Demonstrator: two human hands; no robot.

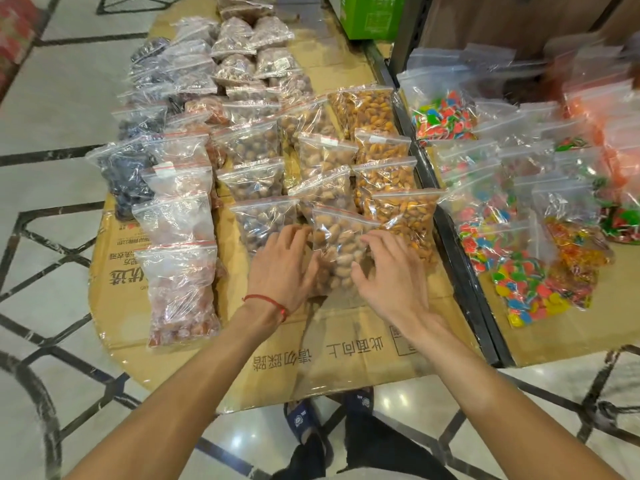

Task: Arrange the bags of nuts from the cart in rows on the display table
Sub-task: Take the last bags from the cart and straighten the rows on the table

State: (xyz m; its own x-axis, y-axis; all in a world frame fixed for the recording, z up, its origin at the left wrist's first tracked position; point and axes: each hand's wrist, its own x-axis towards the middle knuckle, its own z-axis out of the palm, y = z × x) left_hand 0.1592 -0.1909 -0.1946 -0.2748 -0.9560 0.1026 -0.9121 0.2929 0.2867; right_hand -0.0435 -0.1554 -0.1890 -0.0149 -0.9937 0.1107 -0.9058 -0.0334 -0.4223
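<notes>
Bag of nuts (341,244) lies zip-end away; left hand (280,268), right hand (388,275) touch it, loose-fingered.

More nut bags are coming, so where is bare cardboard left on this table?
Bare: the near cardboard strip from left hand and right hand to the table edge; the far patch between the almond bags and green box. Crowded: the overlapping middle rows.
</notes>
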